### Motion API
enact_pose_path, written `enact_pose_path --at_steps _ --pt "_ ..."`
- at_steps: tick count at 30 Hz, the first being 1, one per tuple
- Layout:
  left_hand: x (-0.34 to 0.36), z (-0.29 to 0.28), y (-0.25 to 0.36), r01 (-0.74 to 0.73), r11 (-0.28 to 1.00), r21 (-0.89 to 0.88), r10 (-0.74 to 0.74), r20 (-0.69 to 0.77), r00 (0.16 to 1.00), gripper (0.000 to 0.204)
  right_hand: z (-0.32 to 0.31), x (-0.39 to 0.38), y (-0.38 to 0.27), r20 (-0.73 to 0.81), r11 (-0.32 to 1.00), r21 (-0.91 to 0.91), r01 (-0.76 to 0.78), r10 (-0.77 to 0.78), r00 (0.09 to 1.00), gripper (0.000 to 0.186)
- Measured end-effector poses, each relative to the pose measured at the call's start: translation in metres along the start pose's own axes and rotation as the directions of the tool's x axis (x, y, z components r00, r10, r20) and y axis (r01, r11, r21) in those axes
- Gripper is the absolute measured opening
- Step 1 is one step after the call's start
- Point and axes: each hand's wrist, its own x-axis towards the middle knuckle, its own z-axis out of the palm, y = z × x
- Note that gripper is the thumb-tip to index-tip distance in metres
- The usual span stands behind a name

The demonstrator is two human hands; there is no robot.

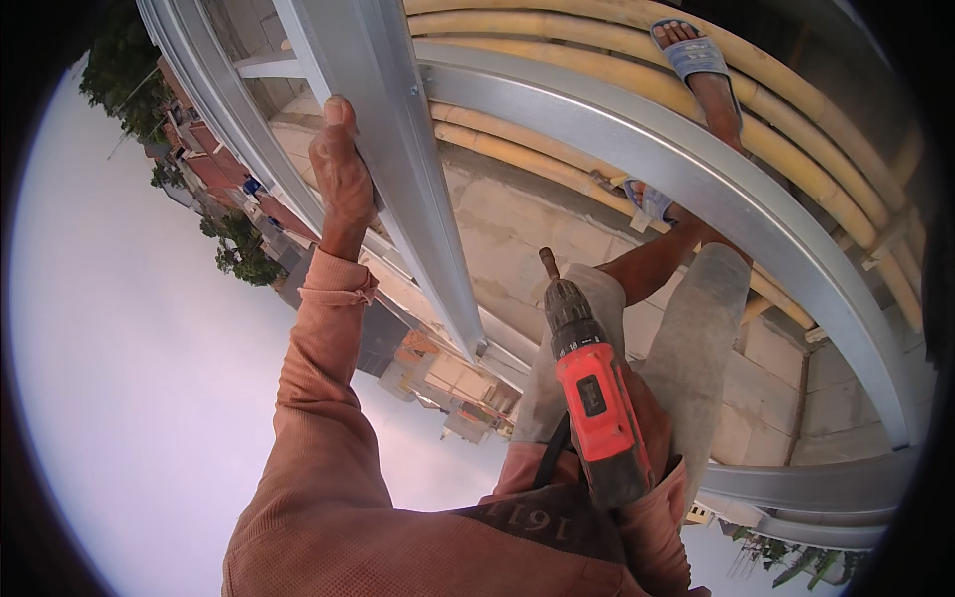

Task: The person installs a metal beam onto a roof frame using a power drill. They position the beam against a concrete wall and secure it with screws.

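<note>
My left hand (343,179) grips a silvery steel channel (403,149) by its edge, the thumb lying along the near side and the other fingers hidden behind it. A red and black cordless drill (600,413) is in my right hand (649,413), which is mostly covered by the drill's body. From its black chuck sticks a short metal driver bit (548,263), pointing up toward the steel frame and apart from it. A second steel member (637,124) meets the channel and runs off to the right, looking bowed in this view.
Yellow bamboo poles (597,42) run along the far side; my feet in blue sandals (693,57) rest on them. Beneath the frame is a pale block wall (507,229). More steel members (234,129) stand at the left, with rooftops (378,333) and trees (242,249) far below.
</note>
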Motion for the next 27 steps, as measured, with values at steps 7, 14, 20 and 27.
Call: enact_pose_path --at_steps 7,14,20,27 --pt "0.000 -0.001 -0.006 -0.103 0.979 0.177 0.119 -0.084 0.989 0.063 -0.008 0.016 -0.029 0.040 0.990 -0.080 0.113 -0.110 0.993 0.048" --pt "-0.011 0.028 0.012 -0.149 0.935 0.322 0.205 -0.148 0.967 0.059 -0.019 0.039 -0.085 0.052 0.958 -0.165 0.234 -0.229 0.972 0.050" --pt "-0.009 0.015 0.010 0.017 0.986 0.166 -0.001 -0.100 0.995 0.064 -0.022 0.041 -0.095 0.034 0.959 -0.156 0.237 -0.234 0.972 0.049" --pt "-0.003 0.011 -0.012 0.043 0.996 0.080 -0.042 -0.010 0.999 0.076 -0.023 0.042 -0.101 0.024 0.981 -0.131 0.143 -0.141 0.990 0.047"
